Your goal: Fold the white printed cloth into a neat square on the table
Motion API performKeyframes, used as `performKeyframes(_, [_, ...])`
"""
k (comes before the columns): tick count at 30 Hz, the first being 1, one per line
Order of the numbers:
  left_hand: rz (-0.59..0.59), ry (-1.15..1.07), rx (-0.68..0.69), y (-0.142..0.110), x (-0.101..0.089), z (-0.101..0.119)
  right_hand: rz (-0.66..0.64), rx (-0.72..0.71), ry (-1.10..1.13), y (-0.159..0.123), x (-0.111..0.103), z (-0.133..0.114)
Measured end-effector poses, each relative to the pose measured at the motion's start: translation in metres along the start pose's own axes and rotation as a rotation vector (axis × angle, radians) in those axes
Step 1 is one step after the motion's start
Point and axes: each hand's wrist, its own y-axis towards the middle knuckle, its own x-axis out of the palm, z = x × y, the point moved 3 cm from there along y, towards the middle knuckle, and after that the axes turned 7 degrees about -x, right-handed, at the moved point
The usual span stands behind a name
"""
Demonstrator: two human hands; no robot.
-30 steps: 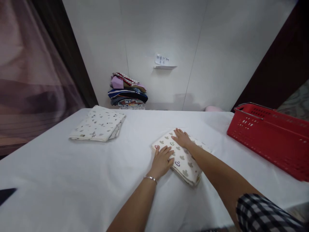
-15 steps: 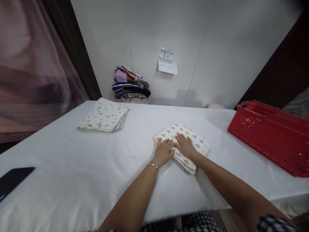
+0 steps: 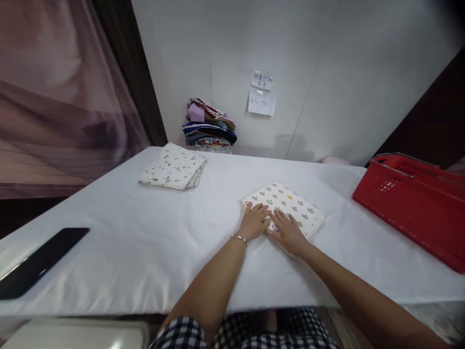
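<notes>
A folded white cloth (image 3: 305,213) printed with grey shapes and a few coloured ones lies flat on the white-covered table (image 3: 145,242). My left hand (image 3: 255,221), a bracelet at its wrist, rests palm down on the cloth's near left edge with the fingers stretched out. Beside it my right hand (image 3: 290,235) lies flat on the near part of the same cloth, fingers spread. The two hands almost meet at the fingertips and thumb. Part of the cloth's near edge is hidden under them.
Another folded printed cloth (image 3: 174,167) lies at the back left. A red plastic basket (image 3: 410,203) stands on the right. At the left front is a flat black object (image 3: 39,264). A pile of folded fabrics (image 3: 209,126) sits behind the table, by paper notes (image 3: 261,103) on the wall.
My right hand has slid toward the near edge of the cloth, showing more of its top. My left hand stays on the left edge. The view has shifted slightly left.
</notes>
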Motion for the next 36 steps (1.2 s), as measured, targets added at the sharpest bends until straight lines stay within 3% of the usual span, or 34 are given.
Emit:
performKeyframes(3, [0.062, -0.021, -0.057, 0.001, -0.006, -0.007, 0.015, -0.024, -0.021, -0.011, 0.000, -0.005])
performKeyframes(8, [0.295, -0.077, -0.456, 0.001, -0.023, -0.042, 0.145, -0.074, -0.120, -0.048, 0.002, -0.014])
performKeyframes(12, [0.261, -0.172, -0.637, 0.001, -0.026, -0.059, 0.248, -0.105, -0.164, -0.070, 0.004, -0.010])
performKeyframes(17, [0.193, -0.152, -0.616, 0.002, -0.024, -0.055, 0.310, -0.160, -0.163, -0.076, 0.007, -0.004])
performKeyframes(28, [0.140, -0.051, -0.623, 0.010, -0.028, -0.065, 0.314, -0.147, -0.165, -0.075, 0.006, -0.005])
performKeyframes(36, [0.290, -0.007, -0.593, 0.011, -0.037, -0.071, 0.233, -0.134, -0.167, -0.074, 0.007, -0.008])
